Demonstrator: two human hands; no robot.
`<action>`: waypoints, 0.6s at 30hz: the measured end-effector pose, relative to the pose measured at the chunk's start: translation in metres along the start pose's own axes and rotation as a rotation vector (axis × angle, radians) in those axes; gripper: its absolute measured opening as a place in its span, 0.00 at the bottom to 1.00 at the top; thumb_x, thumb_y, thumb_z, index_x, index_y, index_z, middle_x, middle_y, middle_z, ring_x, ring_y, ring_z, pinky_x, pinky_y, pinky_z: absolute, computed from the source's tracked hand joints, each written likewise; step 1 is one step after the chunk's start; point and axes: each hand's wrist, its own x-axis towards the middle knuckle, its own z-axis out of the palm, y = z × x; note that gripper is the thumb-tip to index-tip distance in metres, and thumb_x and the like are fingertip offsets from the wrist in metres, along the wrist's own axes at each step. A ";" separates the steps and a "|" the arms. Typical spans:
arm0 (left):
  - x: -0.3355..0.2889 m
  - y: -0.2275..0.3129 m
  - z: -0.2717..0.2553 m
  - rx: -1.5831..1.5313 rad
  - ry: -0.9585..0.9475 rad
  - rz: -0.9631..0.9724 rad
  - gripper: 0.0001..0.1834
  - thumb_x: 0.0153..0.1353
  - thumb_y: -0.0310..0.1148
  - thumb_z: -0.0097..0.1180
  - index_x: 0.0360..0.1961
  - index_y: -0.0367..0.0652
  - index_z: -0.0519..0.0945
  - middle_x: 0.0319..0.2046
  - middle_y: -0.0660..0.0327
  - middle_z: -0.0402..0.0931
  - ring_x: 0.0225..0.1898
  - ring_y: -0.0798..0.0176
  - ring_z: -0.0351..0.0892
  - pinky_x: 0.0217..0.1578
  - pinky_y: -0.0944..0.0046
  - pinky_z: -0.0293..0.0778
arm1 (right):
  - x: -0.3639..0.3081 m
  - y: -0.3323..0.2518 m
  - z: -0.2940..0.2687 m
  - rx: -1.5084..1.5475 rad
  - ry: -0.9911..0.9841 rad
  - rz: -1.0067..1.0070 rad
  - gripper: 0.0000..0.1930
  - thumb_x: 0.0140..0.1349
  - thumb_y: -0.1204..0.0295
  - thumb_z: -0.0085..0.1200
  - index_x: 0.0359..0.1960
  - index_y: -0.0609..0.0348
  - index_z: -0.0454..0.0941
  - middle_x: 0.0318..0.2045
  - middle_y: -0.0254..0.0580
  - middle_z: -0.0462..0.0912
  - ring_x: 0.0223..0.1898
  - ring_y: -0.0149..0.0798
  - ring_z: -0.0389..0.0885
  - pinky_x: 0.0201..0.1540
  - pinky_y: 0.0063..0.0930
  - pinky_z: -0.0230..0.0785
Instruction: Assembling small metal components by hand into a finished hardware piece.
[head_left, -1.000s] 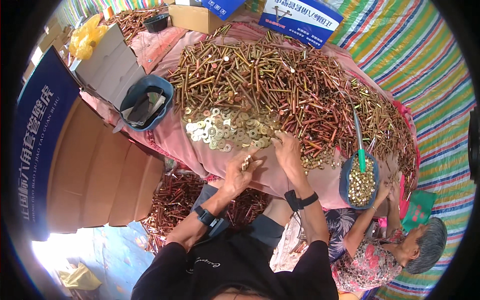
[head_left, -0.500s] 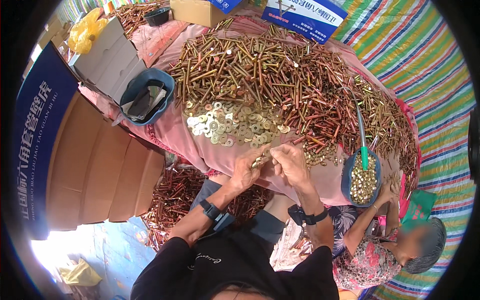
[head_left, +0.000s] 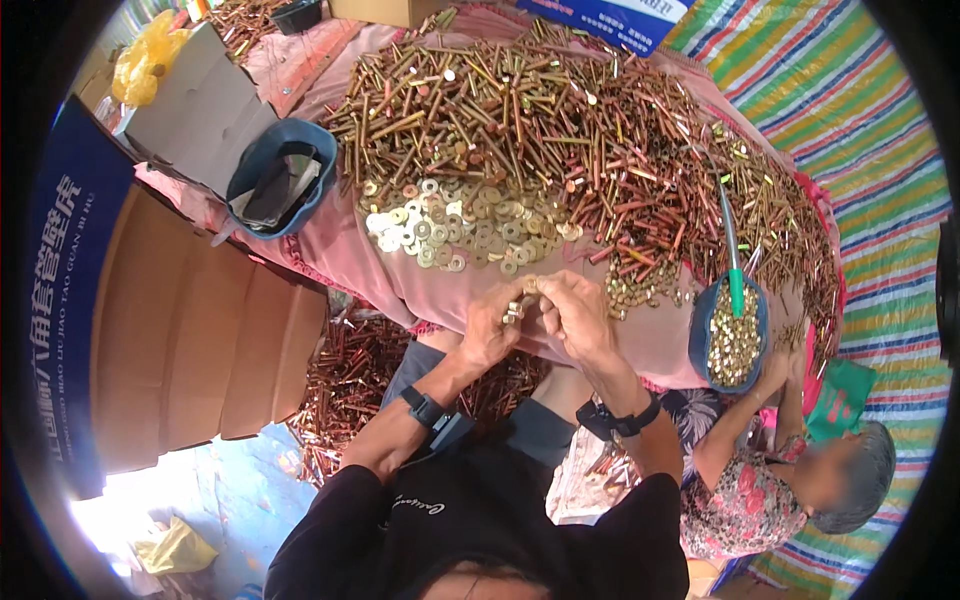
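Note:
My left hand (head_left: 491, 326) is curled shut around several small gold-coloured nuts (head_left: 513, 312), just over the near edge of the pink cloth (head_left: 410, 290). Right beside it, my right hand (head_left: 577, 312) has its fingers pinched together, the fingertips meeting those of the left. Whatever lies between the right fingertips is too small to make out. Beyond my hands spreads a patch of flat washers (head_left: 440, 232). A small heap of gold nuts (head_left: 635, 288) lies to the right of my right hand. Farther back rises a large pile of long bolts (head_left: 500, 110).
At right, a blue tub (head_left: 704, 352) of nuts has a green-handled tool (head_left: 737, 290) in it. A co-worker's hands (head_left: 788, 372) are beside it. Another blue tub (head_left: 329, 180) holds dark items. Large cardboard boxes (head_left: 190, 330) stand at left. More bolts (head_left: 350, 385) lie below the table edge.
My fingertips stay together while my right hand has turned, its knuckles now more upward. The view has shifted slightly, so the table things sit a little higher and farther left.

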 end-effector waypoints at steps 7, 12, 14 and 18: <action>0.010 0.007 0.004 -0.053 0.117 -0.144 0.27 0.67 0.24 0.60 0.67 0.44 0.74 0.42 0.48 0.86 0.41 0.53 0.89 0.41 0.61 0.82 | 0.044 0.001 -0.032 -0.776 0.198 -0.492 0.10 0.69 0.72 0.56 0.48 0.63 0.81 0.30 0.44 0.81 0.26 0.40 0.80 0.30 0.37 0.73; 0.005 0.001 0.002 -0.004 0.047 -0.088 0.24 0.69 0.22 0.60 0.66 0.45 0.77 0.36 0.60 0.84 0.37 0.68 0.82 0.42 0.68 0.79 | 0.091 -0.004 -0.063 -1.295 0.245 -0.774 0.18 0.62 0.81 0.55 0.54 0.50 0.81 0.37 0.53 0.77 0.37 0.57 0.81 0.37 0.45 0.74; 0.002 -0.004 0.002 -0.040 0.030 -0.095 0.23 0.70 0.24 0.60 0.65 0.45 0.78 0.36 0.61 0.84 0.37 0.68 0.82 0.42 0.68 0.79 | 0.099 -0.007 -0.068 -1.378 0.196 -0.797 0.19 0.62 0.82 0.54 0.53 0.51 0.81 0.37 0.53 0.77 0.36 0.58 0.81 0.38 0.46 0.74; 0.000 -0.004 -0.003 -0.117 -0.038 -0.103 0.22 0.70 0.26 0.60 0.65 0.44 0.77 0.39 0.58 0.85 0.40 0.66 0.84 0.41 0.65 0.80 | 0.106 -0.010 -0.076 -1.375 0.201 -0.908 0.17 0.61 0.81 0.53 0.50 0.50 0.82 0.36 0.51 0.73 0.32 0.55 0.81 0.34 0.49 0.75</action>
